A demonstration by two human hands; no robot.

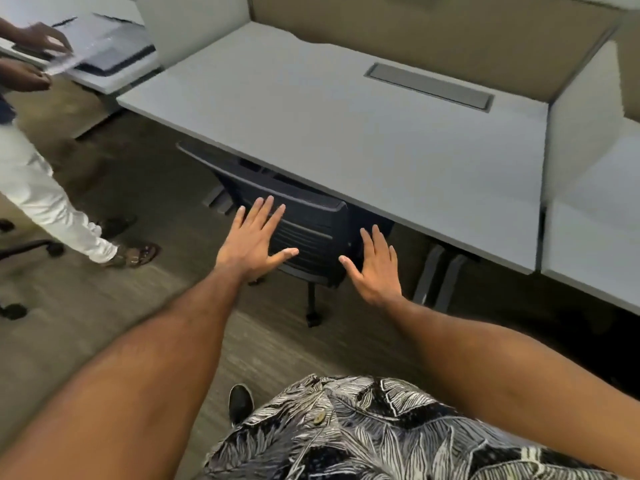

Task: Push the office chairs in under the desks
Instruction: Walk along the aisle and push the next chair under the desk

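Observation:
A dark office chair (311, 233) stands at the front edge of a light grey desk (346, 133), its seat hidden under the desktop and only its backrest and one castor leg showing. My left hand (254, 240) is spread flat over the left part of the backrest, fingers apart. My right hand (377, 268) is spread flat just off the backrest's right edge, holding nothing. Whether either palm touches the chair cannot be told.
Another person (41, 195) in white trousers stands at the left, handling papers (69, 53) over a neighbouring desk. Castors of another chair (31, 247) show at the left edge. Tan partition panels (450, 36) wall the desk. Another white desk (595, 251) adjoins at the right.

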